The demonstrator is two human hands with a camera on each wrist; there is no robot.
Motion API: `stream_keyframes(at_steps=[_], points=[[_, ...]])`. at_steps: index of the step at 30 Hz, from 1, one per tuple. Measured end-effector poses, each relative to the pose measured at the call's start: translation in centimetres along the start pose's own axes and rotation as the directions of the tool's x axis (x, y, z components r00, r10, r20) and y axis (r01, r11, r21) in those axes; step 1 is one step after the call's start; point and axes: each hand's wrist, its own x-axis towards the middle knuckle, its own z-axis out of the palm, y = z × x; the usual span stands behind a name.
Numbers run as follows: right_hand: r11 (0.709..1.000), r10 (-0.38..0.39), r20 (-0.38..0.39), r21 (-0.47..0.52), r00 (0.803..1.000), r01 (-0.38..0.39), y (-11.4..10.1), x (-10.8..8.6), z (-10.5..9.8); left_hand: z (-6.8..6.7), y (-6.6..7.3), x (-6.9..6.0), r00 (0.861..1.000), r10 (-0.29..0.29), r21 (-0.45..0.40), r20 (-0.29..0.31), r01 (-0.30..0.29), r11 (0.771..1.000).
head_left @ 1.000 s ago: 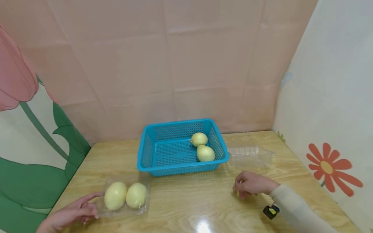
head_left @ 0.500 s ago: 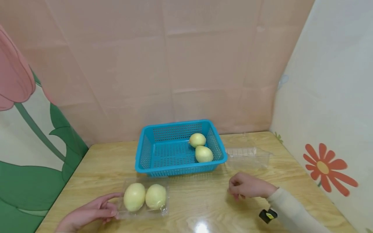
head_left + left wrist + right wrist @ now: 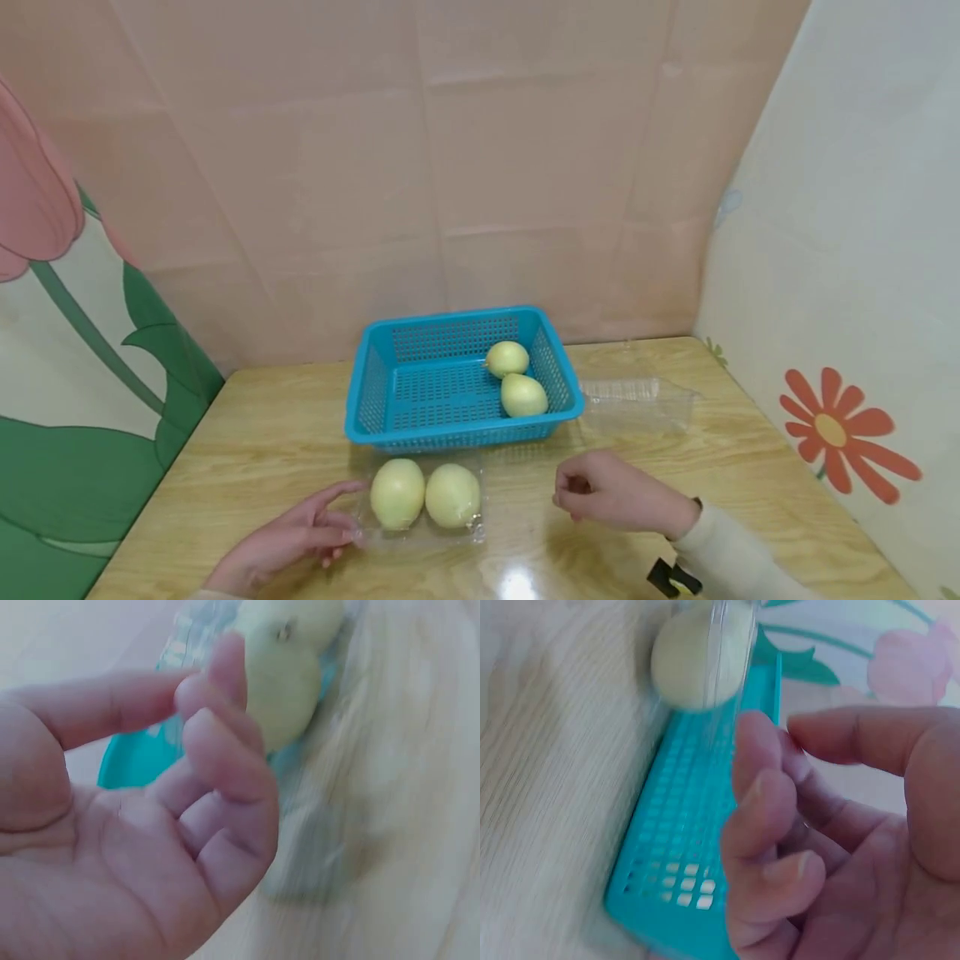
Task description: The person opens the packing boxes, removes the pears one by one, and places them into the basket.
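A clear plastic box [image 3: 420, 533] holds two pale yellow, pear-like fruits [image 3: 397, 493] side by side in front of the basket. My left hand [image 3: 300, 533] holds the left edge of this box, its index finger at the far corner and its thumb nearer. In the left wrist view the thumb and fingertips overlap the box, so the exact contact is hidden. To the right of the box, my right hand [image 3: 618, 493] hovers over the table with loosely curled fingers and nothing in them. Two similar fruits [image 3: 523, 396] lie in the right part of the blue basket [image 3: 465, 433].
Another clear plastic container [image 3: 641, 404] lies to the right of the basket. A wood-grain table [image 3: 255, 442] carries everything. Behind it hangs a pinkish backdrop [image 3: 412, 167], with a flower-printed sheet [image 3: 840, 275] along the right side.
My left hand has slid the box with its two fruits to the right, to in front of the basket. The right hand has shifted slightly left and nearer. The basket stays put.
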Motion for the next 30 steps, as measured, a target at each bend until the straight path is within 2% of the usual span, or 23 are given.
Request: stream_keyframes(at_steps=[4,8,11,14,18,24,30], points=[[0.992,-0.069,-0.089,-0.114,0.994,0.059,-1.3,0.5,1.3,1.7,0.0,1.4,0.998,0.005,0.0,-0.061,-0.005,1.0],[0.963,-0.161,-0.161,-0.242,0.974,0.119,-2.3,1.1,2.8,3.7,0.2,2.7,0.99,-0.001,-0.028,-0.142,-0.003,1.0],[0.925,-0.235,-0.177,-0.342,0.956,0.164,-3.2,1.7,3.8,5.0,0.2,3.6,0.983,-0.006,-0.049,-0.183,-0.003,0.999],[0.871,-0.294,-0.162,-0.452,0.942,0.194,-4.1,2.5,4.9,5.9,0.2,4.4,0.978,-0.013,-0.067,-0.207,-0.001,0.998],[0.82,-0.332,-0.126,-0.527,0.935,0.221,-4.9,3.5,6.1,6.6,0.3,5.2,0.979,-0.024,-0.085,-0.203,0.007,0.996],[0.77,-0.369,-0.118,-0.595,0.922,0.232,-5.6,4.9,7.8,7.1,0.3,5.8,0.984,-0.019,-0.12,-0.177,-0.002,0.993],[0.742,-0.366,-0.104,-0.632,0.925,0.223,-5.6,6.2,8.8,7.9,0.0,6.4,0.984,-0.011,-0.139,-0.178,-0.014,0.99]])
